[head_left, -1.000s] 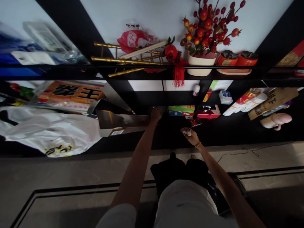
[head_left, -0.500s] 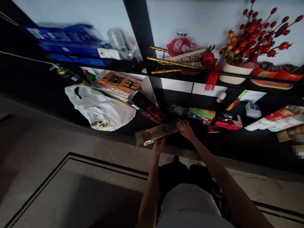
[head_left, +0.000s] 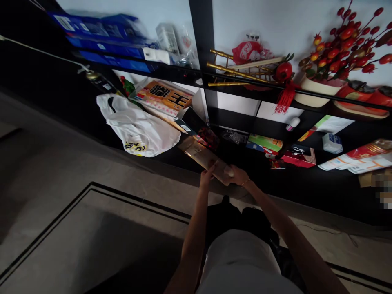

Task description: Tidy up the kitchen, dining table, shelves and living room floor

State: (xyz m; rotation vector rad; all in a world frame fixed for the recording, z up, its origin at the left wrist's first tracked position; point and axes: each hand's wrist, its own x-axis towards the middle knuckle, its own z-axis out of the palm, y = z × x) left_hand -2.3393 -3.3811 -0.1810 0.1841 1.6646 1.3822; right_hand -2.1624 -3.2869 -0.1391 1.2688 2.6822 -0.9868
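In the head view, a long brown box (head_left: 196, 152) is held by both hands in front of the body, near the front of the black lower shelf (head_left: 272, 188). The box is slanted, with its far end to the upper left and its near end to the lower right. By the left hand (head_left: 207, 175), the lower side of the box is gripped; the thumb is laid over its surface, and the other fingers cannot be seen clearly. By the right hand (head_left: 239, 176), the near end is grasped, with the fingers bent round it. A pale patch is seen beside the right fingers, but what it is cannot be told.

The far end of the box is seen next to a dark box (head_left: 200, 131) with a red pattern; whether the two are touching cannot be told. To the left of these, a white plastic bag (head_left: 143, 128) is placed, and behind it an orange package (head_left: 168, 96) with black characters is seen. To the right, a green box (head_left: 266, 142) and a red box (head_left: 300, 158) with a white cable (head_left: 297, 151) on it are placed. On the upper shelf, red berries (head_left: 346, 45) are arranged in a cream pot (head_left: 315, 90).
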